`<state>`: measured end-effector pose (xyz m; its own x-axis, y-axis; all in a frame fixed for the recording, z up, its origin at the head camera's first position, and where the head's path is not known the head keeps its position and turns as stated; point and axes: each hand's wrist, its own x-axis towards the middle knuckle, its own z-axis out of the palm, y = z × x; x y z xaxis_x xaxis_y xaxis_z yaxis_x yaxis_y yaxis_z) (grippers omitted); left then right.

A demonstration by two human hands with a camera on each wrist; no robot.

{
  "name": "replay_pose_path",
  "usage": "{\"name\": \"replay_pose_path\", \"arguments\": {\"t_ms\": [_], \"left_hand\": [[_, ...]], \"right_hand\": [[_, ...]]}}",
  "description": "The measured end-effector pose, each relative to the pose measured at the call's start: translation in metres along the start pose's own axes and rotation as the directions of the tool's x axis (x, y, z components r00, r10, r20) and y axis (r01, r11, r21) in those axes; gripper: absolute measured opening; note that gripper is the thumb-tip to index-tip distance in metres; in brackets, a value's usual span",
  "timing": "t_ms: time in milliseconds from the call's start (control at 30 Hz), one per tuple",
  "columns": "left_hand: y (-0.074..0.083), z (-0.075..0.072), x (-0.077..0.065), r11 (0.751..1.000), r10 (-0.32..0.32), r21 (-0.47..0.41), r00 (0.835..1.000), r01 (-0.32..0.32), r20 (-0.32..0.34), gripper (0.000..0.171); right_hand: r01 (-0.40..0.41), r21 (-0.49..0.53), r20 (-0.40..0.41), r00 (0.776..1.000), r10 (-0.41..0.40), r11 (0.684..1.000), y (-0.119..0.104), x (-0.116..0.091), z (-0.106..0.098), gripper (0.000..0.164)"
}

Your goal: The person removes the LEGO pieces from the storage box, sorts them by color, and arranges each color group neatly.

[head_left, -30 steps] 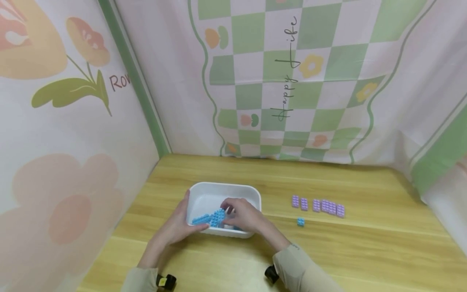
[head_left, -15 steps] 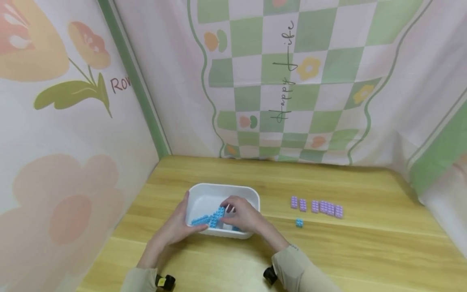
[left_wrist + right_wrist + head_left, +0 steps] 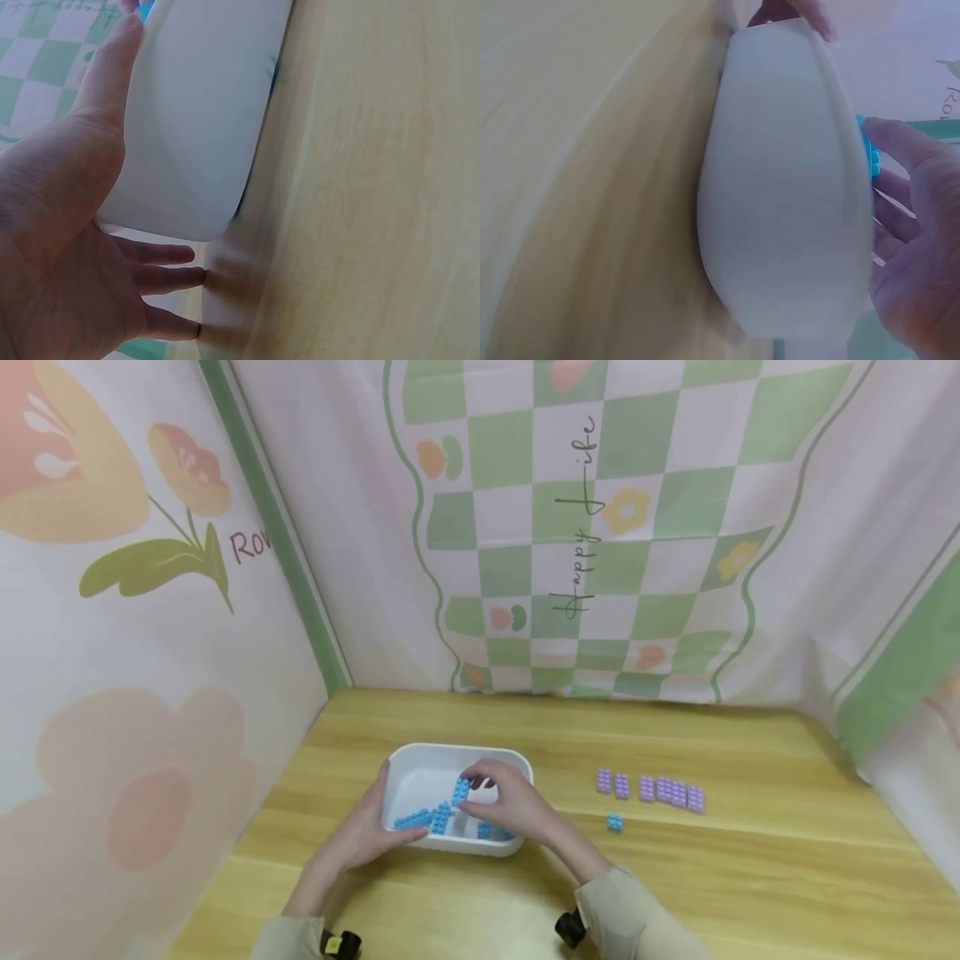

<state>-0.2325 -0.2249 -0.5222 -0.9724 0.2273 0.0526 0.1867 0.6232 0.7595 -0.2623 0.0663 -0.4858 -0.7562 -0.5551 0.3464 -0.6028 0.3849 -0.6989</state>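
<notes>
A white plastic box (image 3: 420,768) with blue toy bricks inside stands on the table. My left hand (image 3: 366,828) rests against its left end, thumb on the front rim; in the left wrist view the other fingers (image 3: 169,280) are extended beside the box. Inside the box, my right hand (image 3: 513,803) pinches a blue building brick (image 3: 461,791) between thumb and fingers. The right wrist view shows this brick (image 3: 871,150) just above the rim. Below it lie other blue bricks (image 3: 415,818), some overlapping. Another blue brick (image 3: 484,831) sits near the front wall, partly hidden.
To the box's right, several purple bricks (image 3: 647,789) form a row on the wooden table (image 3: 465,906). A small blue brick (image 3: 615,822) lies in front of them. A patterned curtain (image 3: 555,543) hangs behind the table.
My right hand has lifted the pinched blue brick and turned it away from the others, so more of the box's right side shows. The left hand stays at the box.
</notes>
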Motion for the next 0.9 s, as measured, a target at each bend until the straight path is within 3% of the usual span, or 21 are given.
{"name": "replay_pose_path", "arguments": {"t_ms": [433,733,900], "left_hand": [[-0.001,-0.002,0.0,1.0,0.017,-0.007,1.0,-0.017,0.008,0.135],[-0.001,-0.002,0.0,0.999,-0.023,0.028,1.0,0.023,0.011,0.141],[0.0,-0.003,0.0,1.0,-0.014,0.019,1.0,0.014,0.007,0.14]], "right_hand": [[-0.102,-0.038,-0.065,0.993,0.1,0.994,0.005,-0.048,-0.044,0.035],[-0.095,-0.129,-0.152,0.986,0.075,0.987,0.016,-0.078,-0.077,0.038],[-0.116,-0.158,-0.172,0.981,0.088,0.981,0.02,-0.094,-0.095,0.039]]}}
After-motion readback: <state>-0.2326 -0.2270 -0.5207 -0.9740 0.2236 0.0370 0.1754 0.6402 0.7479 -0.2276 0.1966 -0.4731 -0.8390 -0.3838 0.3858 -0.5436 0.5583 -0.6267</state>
